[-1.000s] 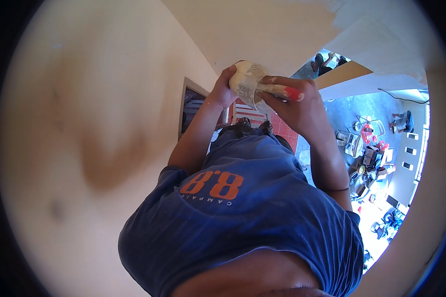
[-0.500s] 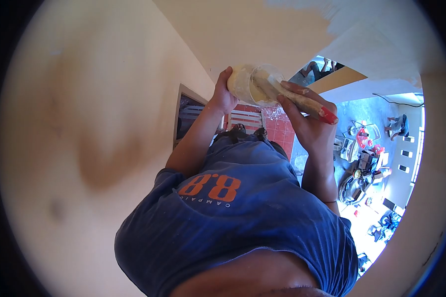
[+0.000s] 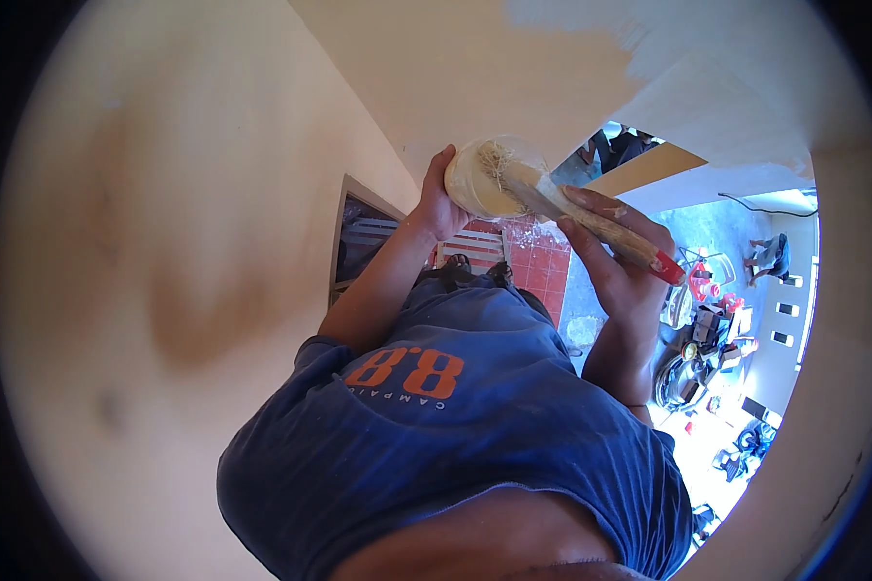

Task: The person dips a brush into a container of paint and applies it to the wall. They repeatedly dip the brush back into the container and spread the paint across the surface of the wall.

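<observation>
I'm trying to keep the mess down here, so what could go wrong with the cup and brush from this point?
The open cup is held only by the left hand, high above the red tiles; a slip might spill it.
The bristles sit at its mouth and look coated, so lifting the brush could drip.
The right hand is already smeared, so the handle may turn slippery.

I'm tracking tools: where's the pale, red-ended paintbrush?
Head view, upper middle: the brush is in the right hand, bristles at the round translucent plastic tub.
</observation>
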Available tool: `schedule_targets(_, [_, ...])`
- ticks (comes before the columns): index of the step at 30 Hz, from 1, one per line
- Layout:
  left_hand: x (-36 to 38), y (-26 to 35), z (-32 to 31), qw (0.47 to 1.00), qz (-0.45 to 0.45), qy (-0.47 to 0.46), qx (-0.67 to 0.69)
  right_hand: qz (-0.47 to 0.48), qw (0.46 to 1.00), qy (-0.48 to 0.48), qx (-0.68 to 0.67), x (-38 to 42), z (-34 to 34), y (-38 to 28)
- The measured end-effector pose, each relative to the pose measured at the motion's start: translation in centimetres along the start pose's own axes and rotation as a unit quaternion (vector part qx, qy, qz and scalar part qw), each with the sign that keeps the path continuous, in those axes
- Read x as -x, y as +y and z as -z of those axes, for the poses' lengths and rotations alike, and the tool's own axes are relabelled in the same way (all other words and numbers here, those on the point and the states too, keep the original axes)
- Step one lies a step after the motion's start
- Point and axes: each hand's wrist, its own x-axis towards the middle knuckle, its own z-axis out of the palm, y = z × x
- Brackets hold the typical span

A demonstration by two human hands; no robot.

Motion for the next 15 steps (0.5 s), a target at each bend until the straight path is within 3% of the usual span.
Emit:
schedule_targets(5, [0.3, 0.2, -0.8, 0.999, 0.001, -0.033, 0.017, -0.020, 0.997, 0.061, -0.050, 0.7, -0.1, 0.6])
schedule_targets(10, [0.3, 0.2, -2.2, 0.999, 0.006, 0.027, 0.031, -0.022, 0.988, 0.112, -0.101, 1.2, -0.2, 1.2])
schedule_targets(15, [0.4, 0.0, -2.6, 1.000, 0.012, 0.015, 0.014, 0.003, 0.977, 0.145, -0.157, 1.4, 0.0, 1.7])
